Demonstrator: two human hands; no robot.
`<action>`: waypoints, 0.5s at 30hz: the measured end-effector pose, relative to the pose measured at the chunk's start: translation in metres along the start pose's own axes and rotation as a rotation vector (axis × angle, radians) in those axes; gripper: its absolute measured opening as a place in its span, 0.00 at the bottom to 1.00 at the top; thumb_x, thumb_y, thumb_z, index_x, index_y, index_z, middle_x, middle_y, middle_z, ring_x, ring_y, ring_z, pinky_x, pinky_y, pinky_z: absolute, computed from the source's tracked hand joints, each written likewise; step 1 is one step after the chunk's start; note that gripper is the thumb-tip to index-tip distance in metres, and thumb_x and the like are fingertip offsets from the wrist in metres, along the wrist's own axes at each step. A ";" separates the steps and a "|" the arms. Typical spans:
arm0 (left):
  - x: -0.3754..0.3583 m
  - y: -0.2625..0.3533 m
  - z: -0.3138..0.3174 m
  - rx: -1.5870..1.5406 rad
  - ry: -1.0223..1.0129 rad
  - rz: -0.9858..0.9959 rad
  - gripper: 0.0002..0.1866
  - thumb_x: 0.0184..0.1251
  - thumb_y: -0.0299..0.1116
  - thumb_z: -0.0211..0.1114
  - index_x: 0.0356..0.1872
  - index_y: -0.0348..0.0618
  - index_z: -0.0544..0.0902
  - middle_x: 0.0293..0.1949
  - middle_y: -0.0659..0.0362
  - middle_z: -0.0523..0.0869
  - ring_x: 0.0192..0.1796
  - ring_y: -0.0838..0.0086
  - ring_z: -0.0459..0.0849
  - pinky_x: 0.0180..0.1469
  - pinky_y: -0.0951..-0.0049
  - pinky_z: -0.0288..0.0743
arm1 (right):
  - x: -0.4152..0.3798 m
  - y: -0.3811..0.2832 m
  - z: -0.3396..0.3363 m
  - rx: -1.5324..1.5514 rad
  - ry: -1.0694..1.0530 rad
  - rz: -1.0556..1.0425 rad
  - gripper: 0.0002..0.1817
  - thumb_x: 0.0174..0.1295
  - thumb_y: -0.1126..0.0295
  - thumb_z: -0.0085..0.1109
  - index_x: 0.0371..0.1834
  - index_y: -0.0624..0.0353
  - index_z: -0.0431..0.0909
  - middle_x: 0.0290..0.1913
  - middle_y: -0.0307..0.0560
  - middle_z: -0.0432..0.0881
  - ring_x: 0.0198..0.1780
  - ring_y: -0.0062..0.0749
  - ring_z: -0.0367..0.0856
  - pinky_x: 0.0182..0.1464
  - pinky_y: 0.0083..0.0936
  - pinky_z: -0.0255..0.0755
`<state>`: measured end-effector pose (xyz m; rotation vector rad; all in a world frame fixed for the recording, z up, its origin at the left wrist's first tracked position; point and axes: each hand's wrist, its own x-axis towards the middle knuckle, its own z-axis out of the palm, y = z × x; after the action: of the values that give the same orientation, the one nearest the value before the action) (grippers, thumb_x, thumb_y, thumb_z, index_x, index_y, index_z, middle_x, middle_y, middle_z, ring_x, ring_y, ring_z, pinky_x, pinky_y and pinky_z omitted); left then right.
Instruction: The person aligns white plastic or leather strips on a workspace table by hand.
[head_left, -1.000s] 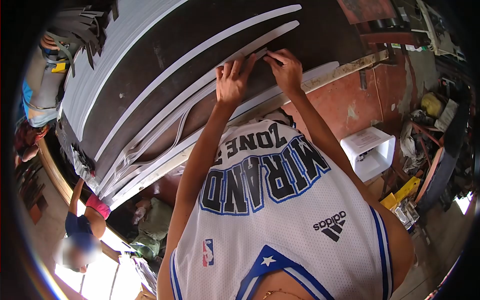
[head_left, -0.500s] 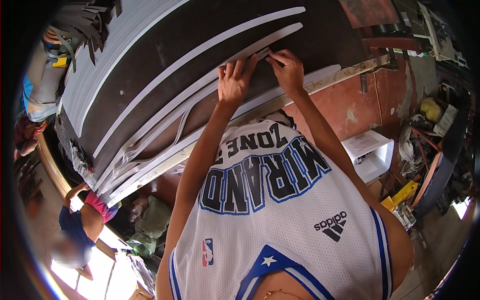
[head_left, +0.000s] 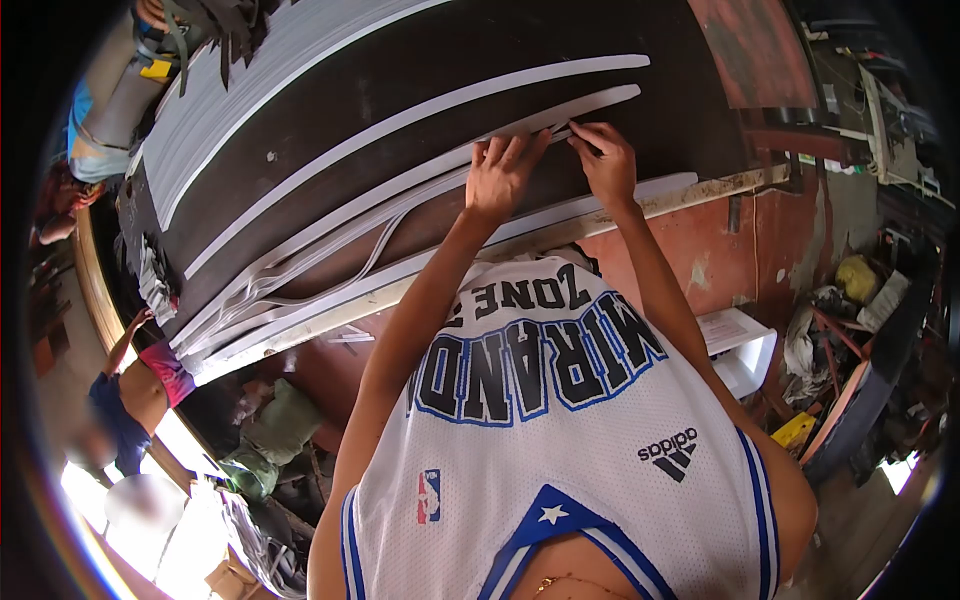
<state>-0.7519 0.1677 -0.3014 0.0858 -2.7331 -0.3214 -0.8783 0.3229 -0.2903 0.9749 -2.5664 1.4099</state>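
Left hand (head_left: 549,134) bears on thin strip (head_left: 562,132), grip unclear; right hand (head_left: 572,134) pinched together at its end, over dark tabletop (head_left: 450,135). 1 wider strip (head_left: 590,103) just beyond; curled strips (head_left: 384,240) crowd leftward. White bin (head_left: 745,352) below.

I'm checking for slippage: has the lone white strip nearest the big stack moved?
No; the lone white strip sits just as before beside the pale spot on the dark tabletop.

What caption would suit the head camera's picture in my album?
Left hand and right hand at thin pale strips on a dark tabletop.
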 end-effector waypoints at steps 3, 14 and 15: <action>0.000 -0.001 -0.001 0.024 0.017 0.011 0.32 0.60 0.30 0.60 0.70 0.60 0.75 0.56 0.61 0.77 0.56 0.66 0.76 0.56 0.58 0.69 | 0.004 -0.003 -0.004 0.020 -0.050 0.008 0.13 0.58 0.73 0.71 0.47 0.53 0.89 0.40 0.44 0.86 0.35 0.37 0.85 0.37 0.27 0.78; -0.001 0.000 -0.002 -0.012 0.050 0.014 0.31 0.61 0.31 0.60 0.69 0.59 0.76 0.55 0.60 0.78 0.55 0.65 0.77 0.55 0.58 0.71 | 0.011 -0.002 -0.010 -0.011 -0.157 -0.055 0.09 0.57 0.73 0.71 0.41 0.56 0.85 0.40 0.43 0.84 0.39 0.42 0.85 0.40 0.30 0.78; -0.001 0.000 -0.002 -0.013 0.048 0.014 0.31 0.61 0.31 0.60 0.69 0.59 0.76 0.55 0.60 0.78 0.55 0.65 0.77 0.55 0.58 0.71 | 0.011 -0.001 -0.010 -0.010 -0.158 -0.053 0.09 0.57 0.73 0.71 0.41 0.56 0.85 0.40 0.43 0.84 0.39 0.42 0.85 0.40 0.30 0.78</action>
<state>-0.7499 0.1671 -0.2999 0.0695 -2.6824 -0.3288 -0.8885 0.3249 -0.2797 1.1887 -2.6310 1.3567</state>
